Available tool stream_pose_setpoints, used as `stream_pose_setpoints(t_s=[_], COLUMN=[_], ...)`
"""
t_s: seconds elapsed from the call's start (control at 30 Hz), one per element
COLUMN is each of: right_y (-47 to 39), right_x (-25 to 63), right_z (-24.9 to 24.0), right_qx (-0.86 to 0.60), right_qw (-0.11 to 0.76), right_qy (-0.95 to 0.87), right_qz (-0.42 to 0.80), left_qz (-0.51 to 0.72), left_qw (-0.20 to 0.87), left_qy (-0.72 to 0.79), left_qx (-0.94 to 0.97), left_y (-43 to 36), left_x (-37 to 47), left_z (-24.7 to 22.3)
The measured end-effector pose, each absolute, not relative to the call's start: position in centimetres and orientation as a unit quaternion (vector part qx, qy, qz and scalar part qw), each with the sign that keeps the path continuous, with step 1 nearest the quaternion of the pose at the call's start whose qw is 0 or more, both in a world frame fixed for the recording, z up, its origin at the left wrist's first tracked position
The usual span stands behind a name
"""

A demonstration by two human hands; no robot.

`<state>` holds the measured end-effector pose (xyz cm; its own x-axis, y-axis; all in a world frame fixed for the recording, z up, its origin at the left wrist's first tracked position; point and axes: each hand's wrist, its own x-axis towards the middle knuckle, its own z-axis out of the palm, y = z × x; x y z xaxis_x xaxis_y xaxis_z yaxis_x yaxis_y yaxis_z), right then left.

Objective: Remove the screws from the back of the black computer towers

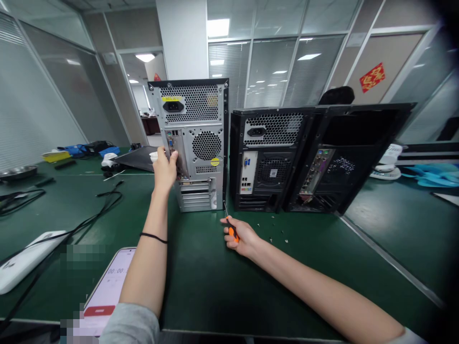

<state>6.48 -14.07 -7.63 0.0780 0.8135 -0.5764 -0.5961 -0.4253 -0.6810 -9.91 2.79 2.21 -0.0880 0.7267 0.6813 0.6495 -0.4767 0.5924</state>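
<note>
A silver computer case [206,162] stands upright with its back panel facing me. My left hand [165,168] grips its left edge beside the port panel, thumb on the back and fingers around the side. In my right hand [241,235] is a screwdriver with an orange and black handle [233,233]. Its thin shaft points up to the lower right corner of the case, where the tip meets the dark side edge. Whether a screw sits under the tip is too small to tell. Several small screws [271,240] lie loose on the green table to the right.
Two black computer cases, one upright [270,162] and one emptied-looking [344,157], stand close on the right. A phone showing a timer [107,291], black cables [93,217] and a white device [28,260] lie on the left. Part of a person's head [337,95] shows behind.
</note>
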Motion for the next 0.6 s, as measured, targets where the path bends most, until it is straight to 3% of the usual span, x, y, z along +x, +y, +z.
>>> stream_pose_setpoints(t_s=[0.3,0.6], right_y=[-13.8,-13.3], right_x=[5.6,5.5], right_z=[-8.5,-8.9], right_qx=[-0.552,-0.617], right_qw=[0.59,0.554], right_qy=[-0.154,-0.214], right_qz=[0.569,0.516], left_qz=[0.529,0.537], left_qw=[0.034,0.023], left_qy=[0.514,0.504], left_qx=[0.674,0.676], left_y=[2.7,2.9], left_x=[-9.8,-9.9], left_z=[2.3,2.1])
